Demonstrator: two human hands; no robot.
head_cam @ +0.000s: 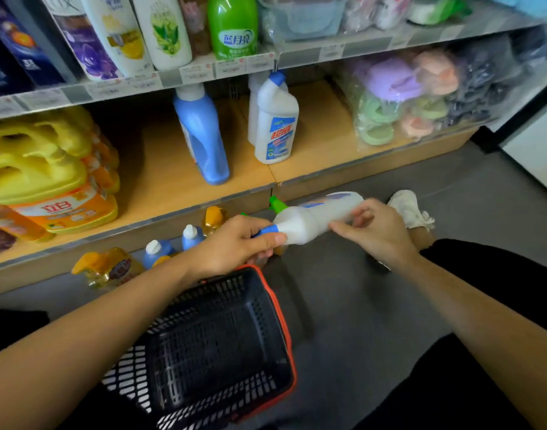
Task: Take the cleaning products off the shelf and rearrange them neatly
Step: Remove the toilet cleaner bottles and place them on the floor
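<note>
White bottle (315, 217): cap (265, 231) half-hidden in left hand (235, 245).

Glossy plastic bottle (315, 217); wood-look shelf (173, 181); plastic basket (284, 321)

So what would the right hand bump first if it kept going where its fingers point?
The right hand holds the white cleaner bottle, so that comes first; past it, probably the left hand gripping the blue cap. Depth is unclear.

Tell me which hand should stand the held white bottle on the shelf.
Left, probably: the left hand grips the white bottle by its neck at the blue cap; the right hand just meets its body, grip unclear.
</note>
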